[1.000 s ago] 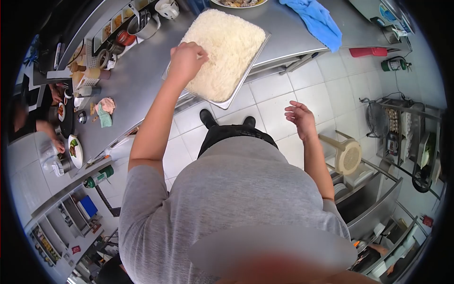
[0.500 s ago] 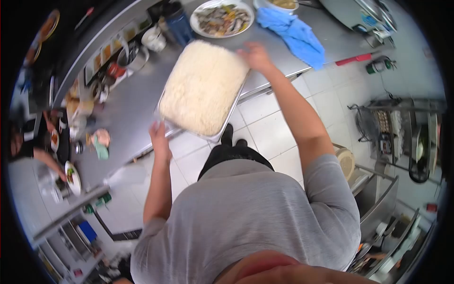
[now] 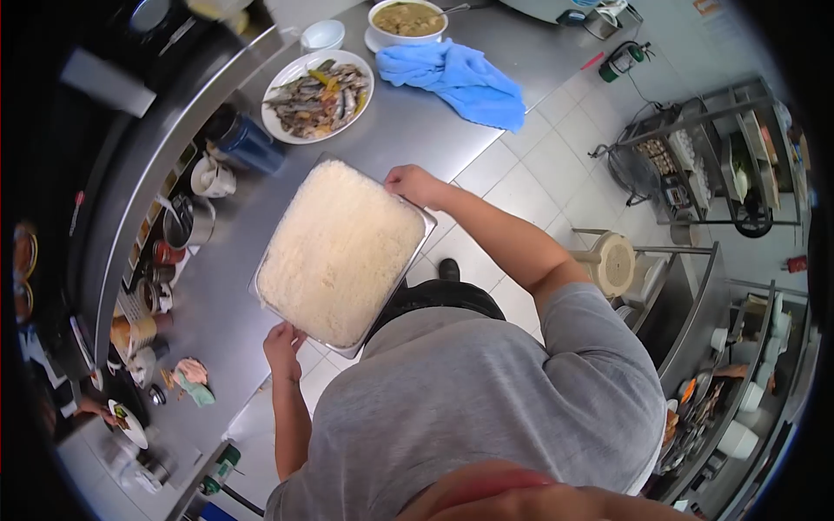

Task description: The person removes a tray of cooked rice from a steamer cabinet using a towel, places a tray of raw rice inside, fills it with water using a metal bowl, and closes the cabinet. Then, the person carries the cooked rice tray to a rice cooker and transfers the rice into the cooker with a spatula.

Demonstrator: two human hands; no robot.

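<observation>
A rectangular metal pan heaped with white rice juts over the counter's front edge, close to my body. My left hand has its fingers at the pan's near left corner, closed on the rim. At the far right corner, my right hand grips the rim with curled fingers. Whether the pan's underside rests on the counter is hidden. Just beyond it lies an oval white platter of cooked fish and vegetables.
On the steel counter are a blue cloth, a bowl of stew, a blue jug, a metal pot and crumpled cloths. Shelving stands at right. Another person's hand is near a plate at far left.
Both hands, which were apart from the pan or just beside it, are now on its rim. The view has shifted, so the counter and pan appear turned and the pan sits lower left.
</observation>
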